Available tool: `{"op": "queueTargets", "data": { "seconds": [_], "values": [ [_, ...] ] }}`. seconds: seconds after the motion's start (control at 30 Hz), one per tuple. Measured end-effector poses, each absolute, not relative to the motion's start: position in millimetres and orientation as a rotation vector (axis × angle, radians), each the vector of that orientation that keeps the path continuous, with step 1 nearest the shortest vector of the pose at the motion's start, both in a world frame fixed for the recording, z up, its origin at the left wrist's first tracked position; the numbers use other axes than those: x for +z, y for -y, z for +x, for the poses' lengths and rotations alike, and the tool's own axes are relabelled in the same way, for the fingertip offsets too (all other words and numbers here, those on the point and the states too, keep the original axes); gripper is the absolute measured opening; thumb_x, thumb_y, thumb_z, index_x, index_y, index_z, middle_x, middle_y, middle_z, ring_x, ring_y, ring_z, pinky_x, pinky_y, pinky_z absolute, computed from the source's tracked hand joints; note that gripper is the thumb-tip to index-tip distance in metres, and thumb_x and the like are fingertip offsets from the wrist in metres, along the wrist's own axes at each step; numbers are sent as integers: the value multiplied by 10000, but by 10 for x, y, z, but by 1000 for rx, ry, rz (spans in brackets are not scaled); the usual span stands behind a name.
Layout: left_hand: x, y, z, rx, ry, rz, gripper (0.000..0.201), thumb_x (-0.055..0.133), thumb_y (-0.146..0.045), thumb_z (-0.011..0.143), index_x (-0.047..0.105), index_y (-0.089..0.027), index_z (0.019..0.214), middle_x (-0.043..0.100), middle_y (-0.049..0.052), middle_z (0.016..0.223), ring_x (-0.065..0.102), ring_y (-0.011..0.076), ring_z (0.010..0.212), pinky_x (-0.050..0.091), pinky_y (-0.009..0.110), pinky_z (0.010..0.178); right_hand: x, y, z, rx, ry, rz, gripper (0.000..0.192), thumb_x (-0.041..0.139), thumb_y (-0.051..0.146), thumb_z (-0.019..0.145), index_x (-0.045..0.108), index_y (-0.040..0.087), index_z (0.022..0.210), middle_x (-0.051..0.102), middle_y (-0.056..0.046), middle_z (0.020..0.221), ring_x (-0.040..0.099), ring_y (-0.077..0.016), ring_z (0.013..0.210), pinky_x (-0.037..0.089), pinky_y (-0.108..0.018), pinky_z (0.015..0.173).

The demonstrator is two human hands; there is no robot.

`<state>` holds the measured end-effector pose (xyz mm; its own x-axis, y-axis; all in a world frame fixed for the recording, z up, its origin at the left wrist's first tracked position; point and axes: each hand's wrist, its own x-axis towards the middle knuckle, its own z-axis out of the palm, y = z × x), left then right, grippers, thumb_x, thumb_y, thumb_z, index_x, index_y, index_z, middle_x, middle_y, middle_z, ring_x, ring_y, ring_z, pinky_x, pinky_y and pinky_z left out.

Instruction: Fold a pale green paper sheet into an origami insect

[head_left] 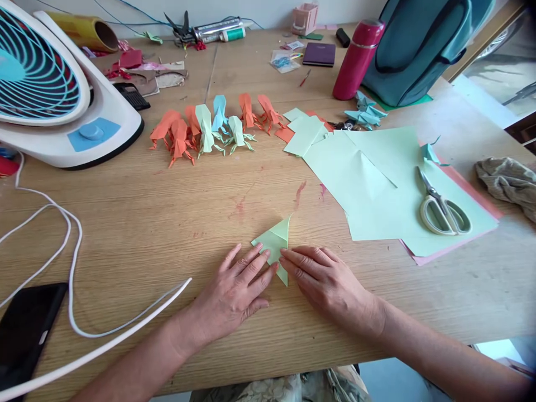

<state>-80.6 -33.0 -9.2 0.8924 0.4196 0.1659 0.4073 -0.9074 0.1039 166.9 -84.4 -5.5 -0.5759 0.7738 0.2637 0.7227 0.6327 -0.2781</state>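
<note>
A small folded piece of light green paper (276,243) lies on the wooden table (138,223) near its front edge. My left hand (234,293) lies flat with its fingertips pressing the paper's left side. From the other side, my right hand (324,282) presses flat on the paper's right edge with its fingers spread. Neither hand grips the paper. Farther back stands a row of several finished origami figures (209,128) in orange, green and blue.
Loose green sheets (377,178) over pink paper lie at the right, with scissors (444,209) on top. A fan (54,89), white cable (71,262) and black phone (25,329) occupy the left. A red flask (358,58), teal bag (419,44) and a crumpled cloth (508,181) are at the right.
</note>
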Motion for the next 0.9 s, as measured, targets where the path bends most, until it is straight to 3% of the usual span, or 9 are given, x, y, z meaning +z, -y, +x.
{"op": "queueTargets", "data": {
  "seconds": [0.17, 0.4, 0.63, 0.73, 0.9],
  "values": [
    [-64, 314, -811, 209, -649, 2981, 494, 542, -421, 969, 521, -167, 1393, 476, 169, 1464, 396, 316, 1398, 276, 540, 1168, -118, 832, 1702, 231, 2498, -1206, 377, 431, 166, 1018, 556, 53, 1356, 586, -171, 1391, 533, -264, 1225, 499, -402, 895],
    [-11, 276, -776, 118, -657, 2940, 481, 479, -468, 985, 536, -183, 1368, 291, 213, 1584, 393, 366, 1372, 375, 532, 1024, -110, 829, 1737, 252, 2506, -1212, 376, 428, 171, 1018, 568, 72, 1352, 582, -171, 1398, 544, -264, 1221, 497, -407, 872],
    [84, 324, -675, 47, -750, 2966, 482, 456, -535, 975, 589, -166, 1256, 369, 196, 1553, 428, 372, 1312, 347, 525, 980, -105, 831, 1735, 269, 2486, -1205, 364, 400, 158, 1027, 581, 61, 1328, 570, -156, 1415, 543, -267, 1210, 478, -402, 861],
    [124, 365, -580, 75, -863, 2988, 389, 408, -413, 1021, 598, -135, 1216, 457, 174, 1504, 477, 319, 1274, 347, 488, 971, -112, 833, 1731, 266, 2480, -1198, 359, 405, 158, 1027, 579, 55, 1324, 571, -152, 1415, 534, -270, 1220, 475, -404, 865],
    [85, 399, -445, 188, -1046, 2994, 359, 399, -185, 1019, 520, -104, 1347, 576, 118, 1406, 576, 241, 1140, 390, 413, 913, -130, 826, 1730, 253, 2477, -1186, 370, 404, 154, 1026, 559, 57, 1347, 576, -162, 1406, 531, -261, 1226, 481, -411, 884]
  ]
}}
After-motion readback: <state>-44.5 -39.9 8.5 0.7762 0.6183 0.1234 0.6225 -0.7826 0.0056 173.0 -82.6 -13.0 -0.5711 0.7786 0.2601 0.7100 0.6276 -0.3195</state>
